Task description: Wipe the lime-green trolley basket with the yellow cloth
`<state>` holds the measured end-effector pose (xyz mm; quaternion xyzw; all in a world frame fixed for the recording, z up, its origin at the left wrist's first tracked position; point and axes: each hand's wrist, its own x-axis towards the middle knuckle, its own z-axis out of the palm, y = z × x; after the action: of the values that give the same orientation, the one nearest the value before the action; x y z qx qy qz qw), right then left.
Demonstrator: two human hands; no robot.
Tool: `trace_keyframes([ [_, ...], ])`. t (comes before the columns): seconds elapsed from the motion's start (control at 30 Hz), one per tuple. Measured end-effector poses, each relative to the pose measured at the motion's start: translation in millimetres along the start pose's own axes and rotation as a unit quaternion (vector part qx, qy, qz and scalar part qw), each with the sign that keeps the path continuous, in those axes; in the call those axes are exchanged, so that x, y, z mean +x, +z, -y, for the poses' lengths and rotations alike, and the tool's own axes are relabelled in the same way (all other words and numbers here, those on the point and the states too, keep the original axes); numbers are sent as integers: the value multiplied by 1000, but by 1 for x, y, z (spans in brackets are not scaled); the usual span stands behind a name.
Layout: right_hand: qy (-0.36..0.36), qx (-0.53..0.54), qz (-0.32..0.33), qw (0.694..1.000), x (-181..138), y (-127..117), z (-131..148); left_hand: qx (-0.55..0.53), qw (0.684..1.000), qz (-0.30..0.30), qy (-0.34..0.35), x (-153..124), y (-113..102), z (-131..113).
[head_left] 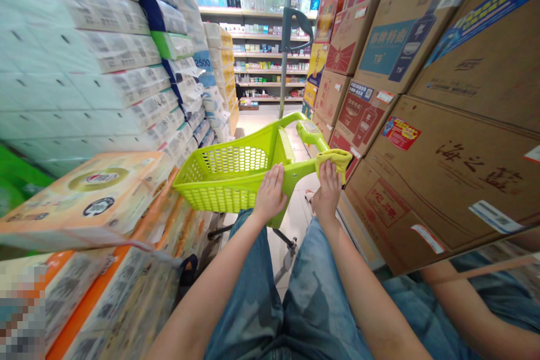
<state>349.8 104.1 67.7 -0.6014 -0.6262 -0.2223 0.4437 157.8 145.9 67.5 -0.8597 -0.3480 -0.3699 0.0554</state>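
A lime-green shopping cart basket [223, 194] with perforated walls stands across the aisle in front of me, tilted in view. My left hand [270, 194] rests against the near side of the cart, by its rim, with fingers stretched out and flat. My right hand [328, 188] holds a yellow cloth [335, 157] pressed over the near corner of the cart's handle [310, 134]. Part of the handle under the cloth is hidden. Below the basket, a dark leg with a caster [291, 243] shows between my knees.
Stacked tissue packs [105, 50] rise on the left, with an orange-white pack [88, 191] close by. Cardboard cartons [464, 163] wall the right side. A metal pole [284, 79] with a dark hook-shaped part stands beyond the cart. Stocked shelves [270, 55] span the back.
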Motion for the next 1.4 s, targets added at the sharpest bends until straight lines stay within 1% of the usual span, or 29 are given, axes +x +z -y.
trace_keyframes([
  [0.07,16,17,-8,1000,1,1,7,-2,1000,0,-1,0,1,0],
  [0.13,10,26,7,1000,-5,7,19,-5,1000,2,-3,-1,1,0],
  [0.27,-73,29,95,992,-28,22,42,-5,1000,4,0,-1,1,1],
  [0.37,-114,27,120,986,-36,25,41,-7,1000,6,3,-2,-1,2],
  [0.47,-110,8,96,989,-27,16,24,-9,1000,8,8,-1,-3,2],
  [0.6,-42,-6,25,999,-1,0,1,-8,1000,8,11,0,-4,2],
  [0.7,-7,15,5,1000,10,-5,0,-13,1000,3,7,0,-3,1],
  [0.77,1,26,5,1000,7,-2,7,-14,1000,2,4,0,-2,1],
  [0.83,-16,26,28,999,-3,4,18,-11,1000,2,3,0,-2,1],
  [0.93,-92,25,99,990,-24,14,30,-9,1000,7,6,-1,-2,2],
  [1.0,-132,25,135,982,-35,18,33,-11,1000,10,5,-1,-2,2],
  [1.07,-142,20,143,979,-38,17,29,-14,1000,9,6,-1,-3,2],
  [1.17,-117,1,104,988,-29,10,13,-12,1000,11,10,-1,-5,2],
  [1.27,-67,-11,49,996,-8,-1,-3,-9,1000,16,10,0,-5,2],
  [1.33,-38,-3,24,999,4,-6,-7,-10,1000,17,10,0,-5,2],
  [1.4,-15,14,7,1000,8,-8,-3,-13,1000,15,8,0,-5,2],
])
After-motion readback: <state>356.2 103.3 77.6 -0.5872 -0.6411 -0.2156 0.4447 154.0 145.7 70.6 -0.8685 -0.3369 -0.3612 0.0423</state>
